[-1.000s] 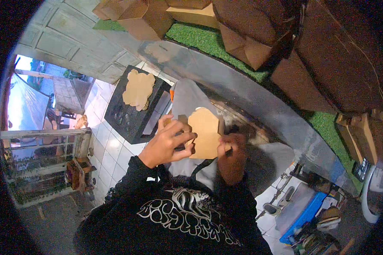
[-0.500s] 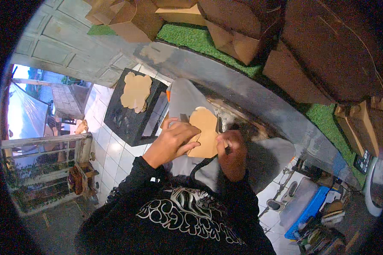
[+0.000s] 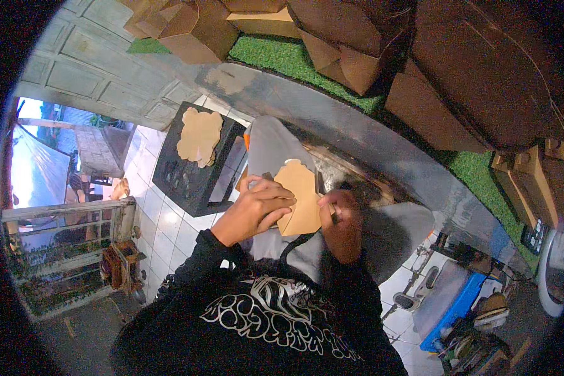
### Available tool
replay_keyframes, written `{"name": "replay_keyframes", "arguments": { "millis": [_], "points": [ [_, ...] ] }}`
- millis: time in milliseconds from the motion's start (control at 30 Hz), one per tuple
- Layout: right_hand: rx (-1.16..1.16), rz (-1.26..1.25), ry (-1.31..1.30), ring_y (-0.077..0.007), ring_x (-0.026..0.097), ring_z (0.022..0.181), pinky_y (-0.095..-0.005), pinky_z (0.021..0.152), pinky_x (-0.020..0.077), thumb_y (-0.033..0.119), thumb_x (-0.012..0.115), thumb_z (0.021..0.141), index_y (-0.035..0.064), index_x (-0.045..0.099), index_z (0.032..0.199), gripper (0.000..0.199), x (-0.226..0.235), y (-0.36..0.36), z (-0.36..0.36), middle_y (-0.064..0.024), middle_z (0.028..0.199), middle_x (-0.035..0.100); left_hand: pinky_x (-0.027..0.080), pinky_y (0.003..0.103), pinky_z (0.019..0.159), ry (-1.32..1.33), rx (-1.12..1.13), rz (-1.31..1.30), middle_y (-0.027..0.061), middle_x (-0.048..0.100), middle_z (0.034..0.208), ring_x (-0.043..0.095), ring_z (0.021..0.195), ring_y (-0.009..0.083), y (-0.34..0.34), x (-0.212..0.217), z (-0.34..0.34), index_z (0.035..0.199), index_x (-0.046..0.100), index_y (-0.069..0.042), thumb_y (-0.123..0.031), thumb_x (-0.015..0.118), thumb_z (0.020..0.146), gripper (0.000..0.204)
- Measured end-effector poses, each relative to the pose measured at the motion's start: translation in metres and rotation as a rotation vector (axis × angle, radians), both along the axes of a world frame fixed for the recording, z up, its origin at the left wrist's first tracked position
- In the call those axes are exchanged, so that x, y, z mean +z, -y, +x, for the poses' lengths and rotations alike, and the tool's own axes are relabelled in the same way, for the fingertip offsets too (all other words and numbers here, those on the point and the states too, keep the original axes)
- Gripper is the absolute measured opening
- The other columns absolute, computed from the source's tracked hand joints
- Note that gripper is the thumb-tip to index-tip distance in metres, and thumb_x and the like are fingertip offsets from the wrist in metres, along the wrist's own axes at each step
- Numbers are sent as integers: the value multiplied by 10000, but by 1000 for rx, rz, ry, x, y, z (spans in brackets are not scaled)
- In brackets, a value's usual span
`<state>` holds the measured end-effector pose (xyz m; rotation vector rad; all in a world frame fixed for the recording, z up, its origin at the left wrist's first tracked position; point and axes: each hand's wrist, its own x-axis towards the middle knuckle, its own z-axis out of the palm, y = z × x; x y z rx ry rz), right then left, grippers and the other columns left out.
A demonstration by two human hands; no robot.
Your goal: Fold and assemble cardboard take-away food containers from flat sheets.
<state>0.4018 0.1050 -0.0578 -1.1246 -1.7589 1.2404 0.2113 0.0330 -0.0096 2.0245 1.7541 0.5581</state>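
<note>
A flat brown cardboard cut-out (image 3: 299, 195) with lobed edges is held over my lap. My left hand (image 3: 252, 210) grips its left side, fingers curled over the edge. My right hand (image 3: 341, 220) pinches its right edge between thumb and fingers. My grey trousers (image 3: 271, 147) lie under it. To the left stands a black crate (image 3: 195, 164) with a stack of the same flat cardboard cut-outs (image 3: 199, 135) on top.
Folded brown cardboard boxes (image 3: 357, 56) are piled on green artificial turf (image 3: 282, 57) along a grey ledge (image 3: 370, 135) ahead. White floor tiles (image 3: 169, 222) lie below the crate. A blue box (image 3: 450, 302) and tools sit at the lower right. A metal railing (image 3: 62, 250) is at left.
Both hands have kept the cut-out and turned it slightly. The view has shifted a little, with the crate and hands lower in the picture.
</note>
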Motion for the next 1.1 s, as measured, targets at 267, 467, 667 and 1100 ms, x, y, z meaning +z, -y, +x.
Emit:
{"name": "replay_keyframes", "arguments": {
  "millis": [267, 467, 667, 1100],
  "points": [
    [60, -85, -123, -194, 586, 801, -307, 750, 461, 14, 547, 808, 34, 569, 883, 80, 0, -8, 5, -89, 816, 569, 272, 394, 987, -133, 122, -11, 58, 550, 1229, 484, 1150, 239, -14, 4, -1, 1304, 487, -137, -324, 738, 746, 640],
    [48, -381, -177, -110, 565, 901, -248, 768, 462, -11, 590, 809, 25, 578, 912, 110, 4, -11, 11, -69, 928, 576, 362, 394, 909, 100, 160, -295, 146, 607, 980, 537, 932, 303, -34, 16, -19, 1448, 262, -123, -474, 836, 586, 1094],
    [1, -413, -640, -155, 588, 955, -332, 797, 506, -67, 656, 734, 0, 573, 983, 271, -12, -5, 0, -85, 1036, 564, 485, 386, 832, 231, 161, -216, 175, 635, 1010, 628, 931, 308, -40, -1, -17, 1373, 357, -112, -304, 874, 579, 967],
    [286, 564, -10, -298, 585, 978, -373, 859, 488, -27, 629, 716, 31, 646, 1063, 352, -26, -18, 7, -118, 1060, 568, 465, 295, 895, 736, 181, -371, 101, 623, 1125, 594, 998, 153, -38, 2, -20, 1238, 467, 1, -98, 829, 648, 699]
  ]
}}
